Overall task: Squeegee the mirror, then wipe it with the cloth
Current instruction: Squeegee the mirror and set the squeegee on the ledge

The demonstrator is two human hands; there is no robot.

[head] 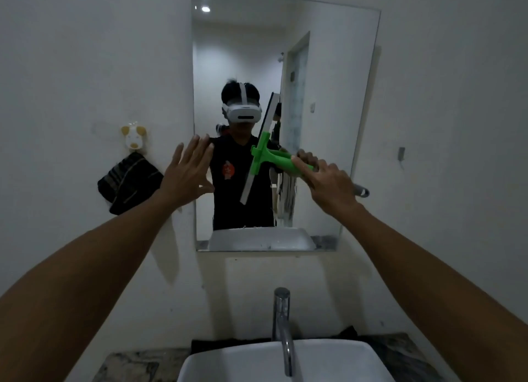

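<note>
Mirror (328, 67) on wall above sink (371, 356). Squeegee step in hand: right hand (333, 181) clamped on squeegee (264, 158) handle, blade near-vertical at mirror centre. Left hand (187, 170) spread open, empty, at mirror's left edge. Cloth (128, 183) hangs left of mirror, untouched. Next, prob: press blade flat, pull across w/ even pressure.

A green squeegee (270, 160) is held by its handle in the right hand (328, 181) at mid-frame, its blade tilted against the mirror (328, 95); the left hand (185, 171) is raised open at the mirror's left edge; a dark cloth (128, 181) is hung on the wall at left; a tap (283, 327) and white sink (228, 361) are seen at the bottom of the frame.
</note>
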